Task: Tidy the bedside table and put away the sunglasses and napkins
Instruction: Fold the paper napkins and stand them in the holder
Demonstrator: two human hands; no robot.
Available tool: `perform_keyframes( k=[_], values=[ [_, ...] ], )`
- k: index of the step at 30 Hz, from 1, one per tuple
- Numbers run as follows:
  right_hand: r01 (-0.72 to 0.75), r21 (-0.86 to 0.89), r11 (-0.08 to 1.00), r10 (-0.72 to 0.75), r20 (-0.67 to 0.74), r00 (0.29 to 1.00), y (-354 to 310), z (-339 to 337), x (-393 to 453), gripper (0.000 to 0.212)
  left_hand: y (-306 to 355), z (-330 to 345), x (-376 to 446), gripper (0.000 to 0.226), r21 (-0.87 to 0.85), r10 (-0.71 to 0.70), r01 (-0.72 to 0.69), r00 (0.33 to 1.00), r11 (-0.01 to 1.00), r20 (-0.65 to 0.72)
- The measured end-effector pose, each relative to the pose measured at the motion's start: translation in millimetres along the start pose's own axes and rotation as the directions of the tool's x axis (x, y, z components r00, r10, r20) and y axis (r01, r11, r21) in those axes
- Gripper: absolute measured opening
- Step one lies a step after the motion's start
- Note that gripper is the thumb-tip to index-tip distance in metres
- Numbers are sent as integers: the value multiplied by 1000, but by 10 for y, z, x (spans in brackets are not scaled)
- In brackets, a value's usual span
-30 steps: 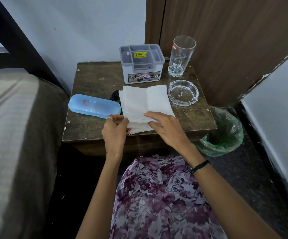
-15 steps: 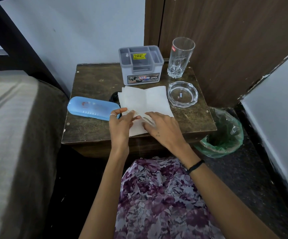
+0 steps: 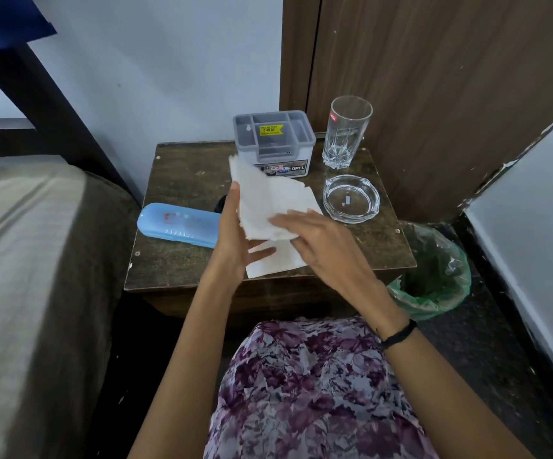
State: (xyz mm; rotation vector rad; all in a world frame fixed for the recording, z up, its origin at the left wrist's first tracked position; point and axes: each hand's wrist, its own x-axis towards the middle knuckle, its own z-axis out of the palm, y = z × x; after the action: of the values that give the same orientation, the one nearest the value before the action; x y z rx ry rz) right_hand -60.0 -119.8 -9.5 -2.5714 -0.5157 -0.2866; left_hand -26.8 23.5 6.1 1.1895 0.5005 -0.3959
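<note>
Bedroom in home or lodging: bed point(image 3: 20, 260) beside small worn wooden counter point(image 3: 182, 263), wooden door point(image 3: 450, 77) behind, lined waste bin point(image 3: 434, 270) on floor.

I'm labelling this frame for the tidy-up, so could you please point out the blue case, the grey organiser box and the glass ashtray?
blue case point(image 3: 178, 224): head view, middle of its lid.
grey organiser box point(image 3: 280, 160): head view, front wall above the label.
glass ashtray point(image 3: 351, 199): head view, centre of its base.

Bare arms, no sleeves; a thin black wristband point(image 3: 399, 335) on the right wrist; purple-and-grey floral fabric garment point(image 3: 314, 389) at lower centre.
</note>
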Motion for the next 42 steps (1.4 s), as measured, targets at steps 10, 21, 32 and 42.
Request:
perform_keyframes(
  k=[10, 21, 32, 42],
  values=[
    [-309, 630, 712, 286, 142, 948, -6, -123, 15, 69, 63, -25, 8, 32, 9, 113, -113, 991, 994, -76],
    [-326, 874, 359, 565, 74, 822, 132, 12, 268, 40, -13, 57, 82, 30, 113, 260, -258, 965, 960, -6],
    [-388, 719, 576, 477, 90, 875, 247, 133, 165, 49, -233, 60, 104, 18, 179, 413, -416, 909, 892, 53],
    [-243, 606, 757, 339, -47, 940, -27, 201, 163, 30, -267, 254, 114, 54, 351, 495, -522, 852, 778, 170]
  ],
)
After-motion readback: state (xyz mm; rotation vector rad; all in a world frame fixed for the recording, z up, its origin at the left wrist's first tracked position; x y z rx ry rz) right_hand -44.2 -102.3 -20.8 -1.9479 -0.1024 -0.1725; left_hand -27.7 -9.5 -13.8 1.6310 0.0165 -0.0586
